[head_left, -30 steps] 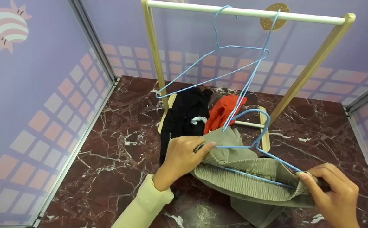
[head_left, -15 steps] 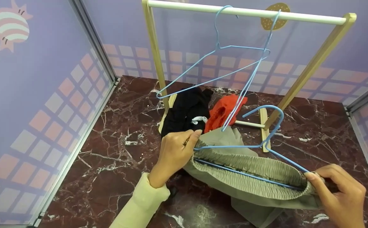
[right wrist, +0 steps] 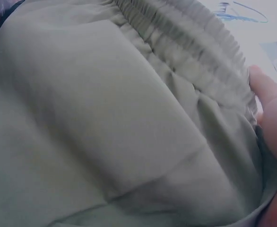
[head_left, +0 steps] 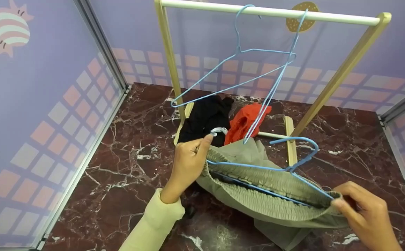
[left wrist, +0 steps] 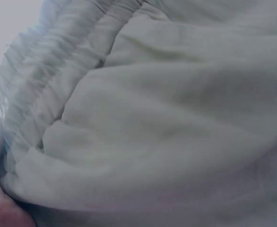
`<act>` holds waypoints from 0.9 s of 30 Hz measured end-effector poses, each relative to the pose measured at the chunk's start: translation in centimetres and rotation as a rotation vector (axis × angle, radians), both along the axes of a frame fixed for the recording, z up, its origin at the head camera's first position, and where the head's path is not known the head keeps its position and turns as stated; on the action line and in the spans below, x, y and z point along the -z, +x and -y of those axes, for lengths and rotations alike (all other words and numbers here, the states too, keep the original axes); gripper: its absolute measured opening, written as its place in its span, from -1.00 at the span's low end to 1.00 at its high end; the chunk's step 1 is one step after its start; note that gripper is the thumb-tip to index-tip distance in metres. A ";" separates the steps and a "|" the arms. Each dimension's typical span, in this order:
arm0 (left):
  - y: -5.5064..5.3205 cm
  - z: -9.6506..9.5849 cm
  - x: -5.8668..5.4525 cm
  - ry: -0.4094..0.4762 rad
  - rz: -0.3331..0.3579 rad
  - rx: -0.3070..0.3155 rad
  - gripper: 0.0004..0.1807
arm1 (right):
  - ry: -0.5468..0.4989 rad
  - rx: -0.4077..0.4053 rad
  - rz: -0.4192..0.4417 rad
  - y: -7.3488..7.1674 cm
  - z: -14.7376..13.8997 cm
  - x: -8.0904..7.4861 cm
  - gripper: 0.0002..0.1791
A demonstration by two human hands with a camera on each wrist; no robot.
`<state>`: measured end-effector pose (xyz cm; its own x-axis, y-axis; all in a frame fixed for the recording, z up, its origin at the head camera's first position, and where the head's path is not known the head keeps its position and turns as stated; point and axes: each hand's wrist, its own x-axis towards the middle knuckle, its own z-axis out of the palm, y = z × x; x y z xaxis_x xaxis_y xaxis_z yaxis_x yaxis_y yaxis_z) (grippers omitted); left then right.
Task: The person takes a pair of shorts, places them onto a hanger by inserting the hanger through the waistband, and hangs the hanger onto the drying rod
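Note:
Khaki pants with a gathered elastic waistband (head_left: 254, 205) are held stretched between both hands, the waist opening facing up. My left hand (head_left: 187, 164) pinches the waistband at its left end, thumb on top. The right hand (head_left: 368, 211) grips the opposite end, its thumb at the waistband's edge. A blue hanger (head_left: 254, 166) sits partly inside the waist, its lower bar across the opening and its hook above the fabric. Both wrist views are filled by the pants (left wrist: 167, 123), with the right thumb and fingers (right wrist: 273, 113) at the waistband's side.
A rack with a white rail (head_left: 209, 7) and wooden posts stands behind. Blue hangers (head_left: 219, 66) hang from it. Black clothing (head_left: 202, 120) and a red garment (head_left: 246, 120) lie at its base on the dark marbled floor (head_left: 118, 202). Patterned walls enclose the space.
My left hand has moved left, drawing the waistband wider. The right hand shifted right, then back a little. The hanger's hook has swung right and lower.

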<state>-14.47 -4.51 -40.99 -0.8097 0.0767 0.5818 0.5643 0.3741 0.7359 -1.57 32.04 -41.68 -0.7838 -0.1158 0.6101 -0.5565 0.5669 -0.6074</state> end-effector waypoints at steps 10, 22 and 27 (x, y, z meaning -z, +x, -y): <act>-0.2 0.3 0.2 0.062 0.059 -0.071 -0.33 | 0.215 0.027 0.242 1.1 -0.6 0.5 -0.43; 0.0 0.2 0.1 0.055 0.042 -0.061 -0.34 | 0.287 -0.100 0.594 1.1 -2.1 1.3 -0.90; 0.2 0.0 0.0 -0.020 0.007 -0.066 -0.36 | 0.280 -0.127 0.546 1.2 -2.1 1.7 -0.83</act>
<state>-14.30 -4.51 -40.98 -0.8177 0.0341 0.5747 0.5323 0.4252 0.7320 -0.33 34.13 -43.33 -0.9436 -0.3259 0.0581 -0.2810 0.6958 -0.6610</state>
